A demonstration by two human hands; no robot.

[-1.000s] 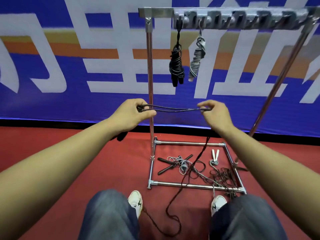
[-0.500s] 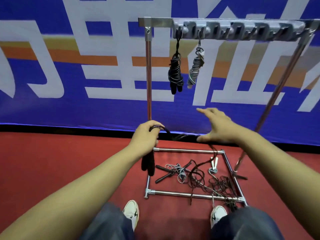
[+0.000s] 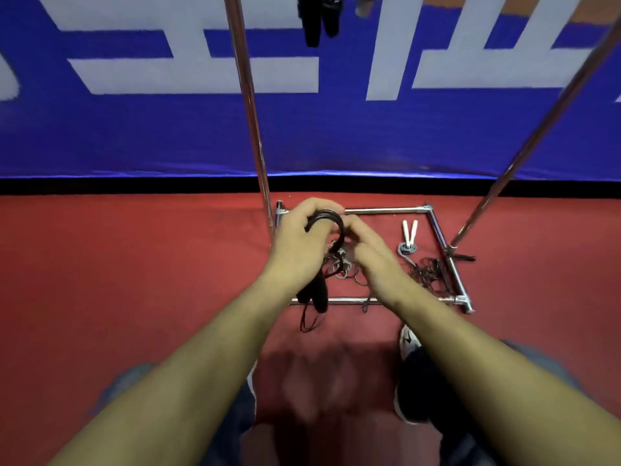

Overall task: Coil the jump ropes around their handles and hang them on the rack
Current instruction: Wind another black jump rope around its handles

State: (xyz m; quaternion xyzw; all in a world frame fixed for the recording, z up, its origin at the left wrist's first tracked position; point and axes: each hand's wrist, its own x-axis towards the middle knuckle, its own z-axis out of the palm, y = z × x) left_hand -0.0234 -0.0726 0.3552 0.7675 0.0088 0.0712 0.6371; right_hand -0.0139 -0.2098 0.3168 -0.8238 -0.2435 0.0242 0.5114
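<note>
- The step in hand looks like coiling: the left hand (image 3: pixel 299 237) is closed round a bunch of thin black jump-rope cord (image 3: pixel 327 220), looped over its knuckles, above the chrome tube rack base (image 3: pixel 376 300).
- The right hand (image 3: pixel 364 252) pinches the same loops just beside the left.
- The rope's black foam handles (image 3: pixel 317 292) hang below the left fist, with slack trailing toward the red floor (image 3: pixel 134 280).
- Next, probably, the slack needs winding round the handles.

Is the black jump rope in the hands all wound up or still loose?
Partly wound. The black jump rope arcs in loops over the left hand, but loose cord dangles below its handles.
</note>
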